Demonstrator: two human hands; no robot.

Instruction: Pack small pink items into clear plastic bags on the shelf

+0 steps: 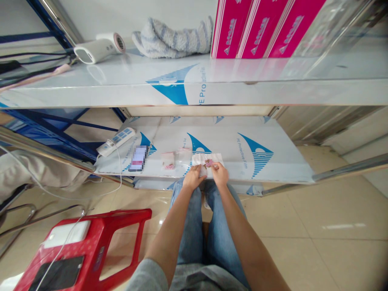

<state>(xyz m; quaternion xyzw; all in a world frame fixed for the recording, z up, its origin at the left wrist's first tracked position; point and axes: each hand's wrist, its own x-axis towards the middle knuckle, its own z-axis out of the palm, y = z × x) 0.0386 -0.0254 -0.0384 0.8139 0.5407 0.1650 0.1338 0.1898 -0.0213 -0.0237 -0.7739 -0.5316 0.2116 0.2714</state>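
Observation:
A small white sheet (216,157), paper or cloth, lies at the front edge of the lower shelf, with a pink beaded piece (209,163) with brown parts on it. My right hand (220,174) has its fingers closed at the right side of the beaded piece, pinching it. At the sheet's lower left corner is my left hand (193,177), thumb and fingers closed on the edge; the exact grip is partly hidden. To the left lie a small clear bag (168,160) with pink bits inside and another clear bag (184,155).
On the lower shelf (226,139) are a phone (138,158) and a power strip (117,142) with a white cable. The upper shelf (121,89) holds a hair dryer (100,48), a striped towel (176,38) and pink boxes (257,30). A red stool (103,238) stands left.

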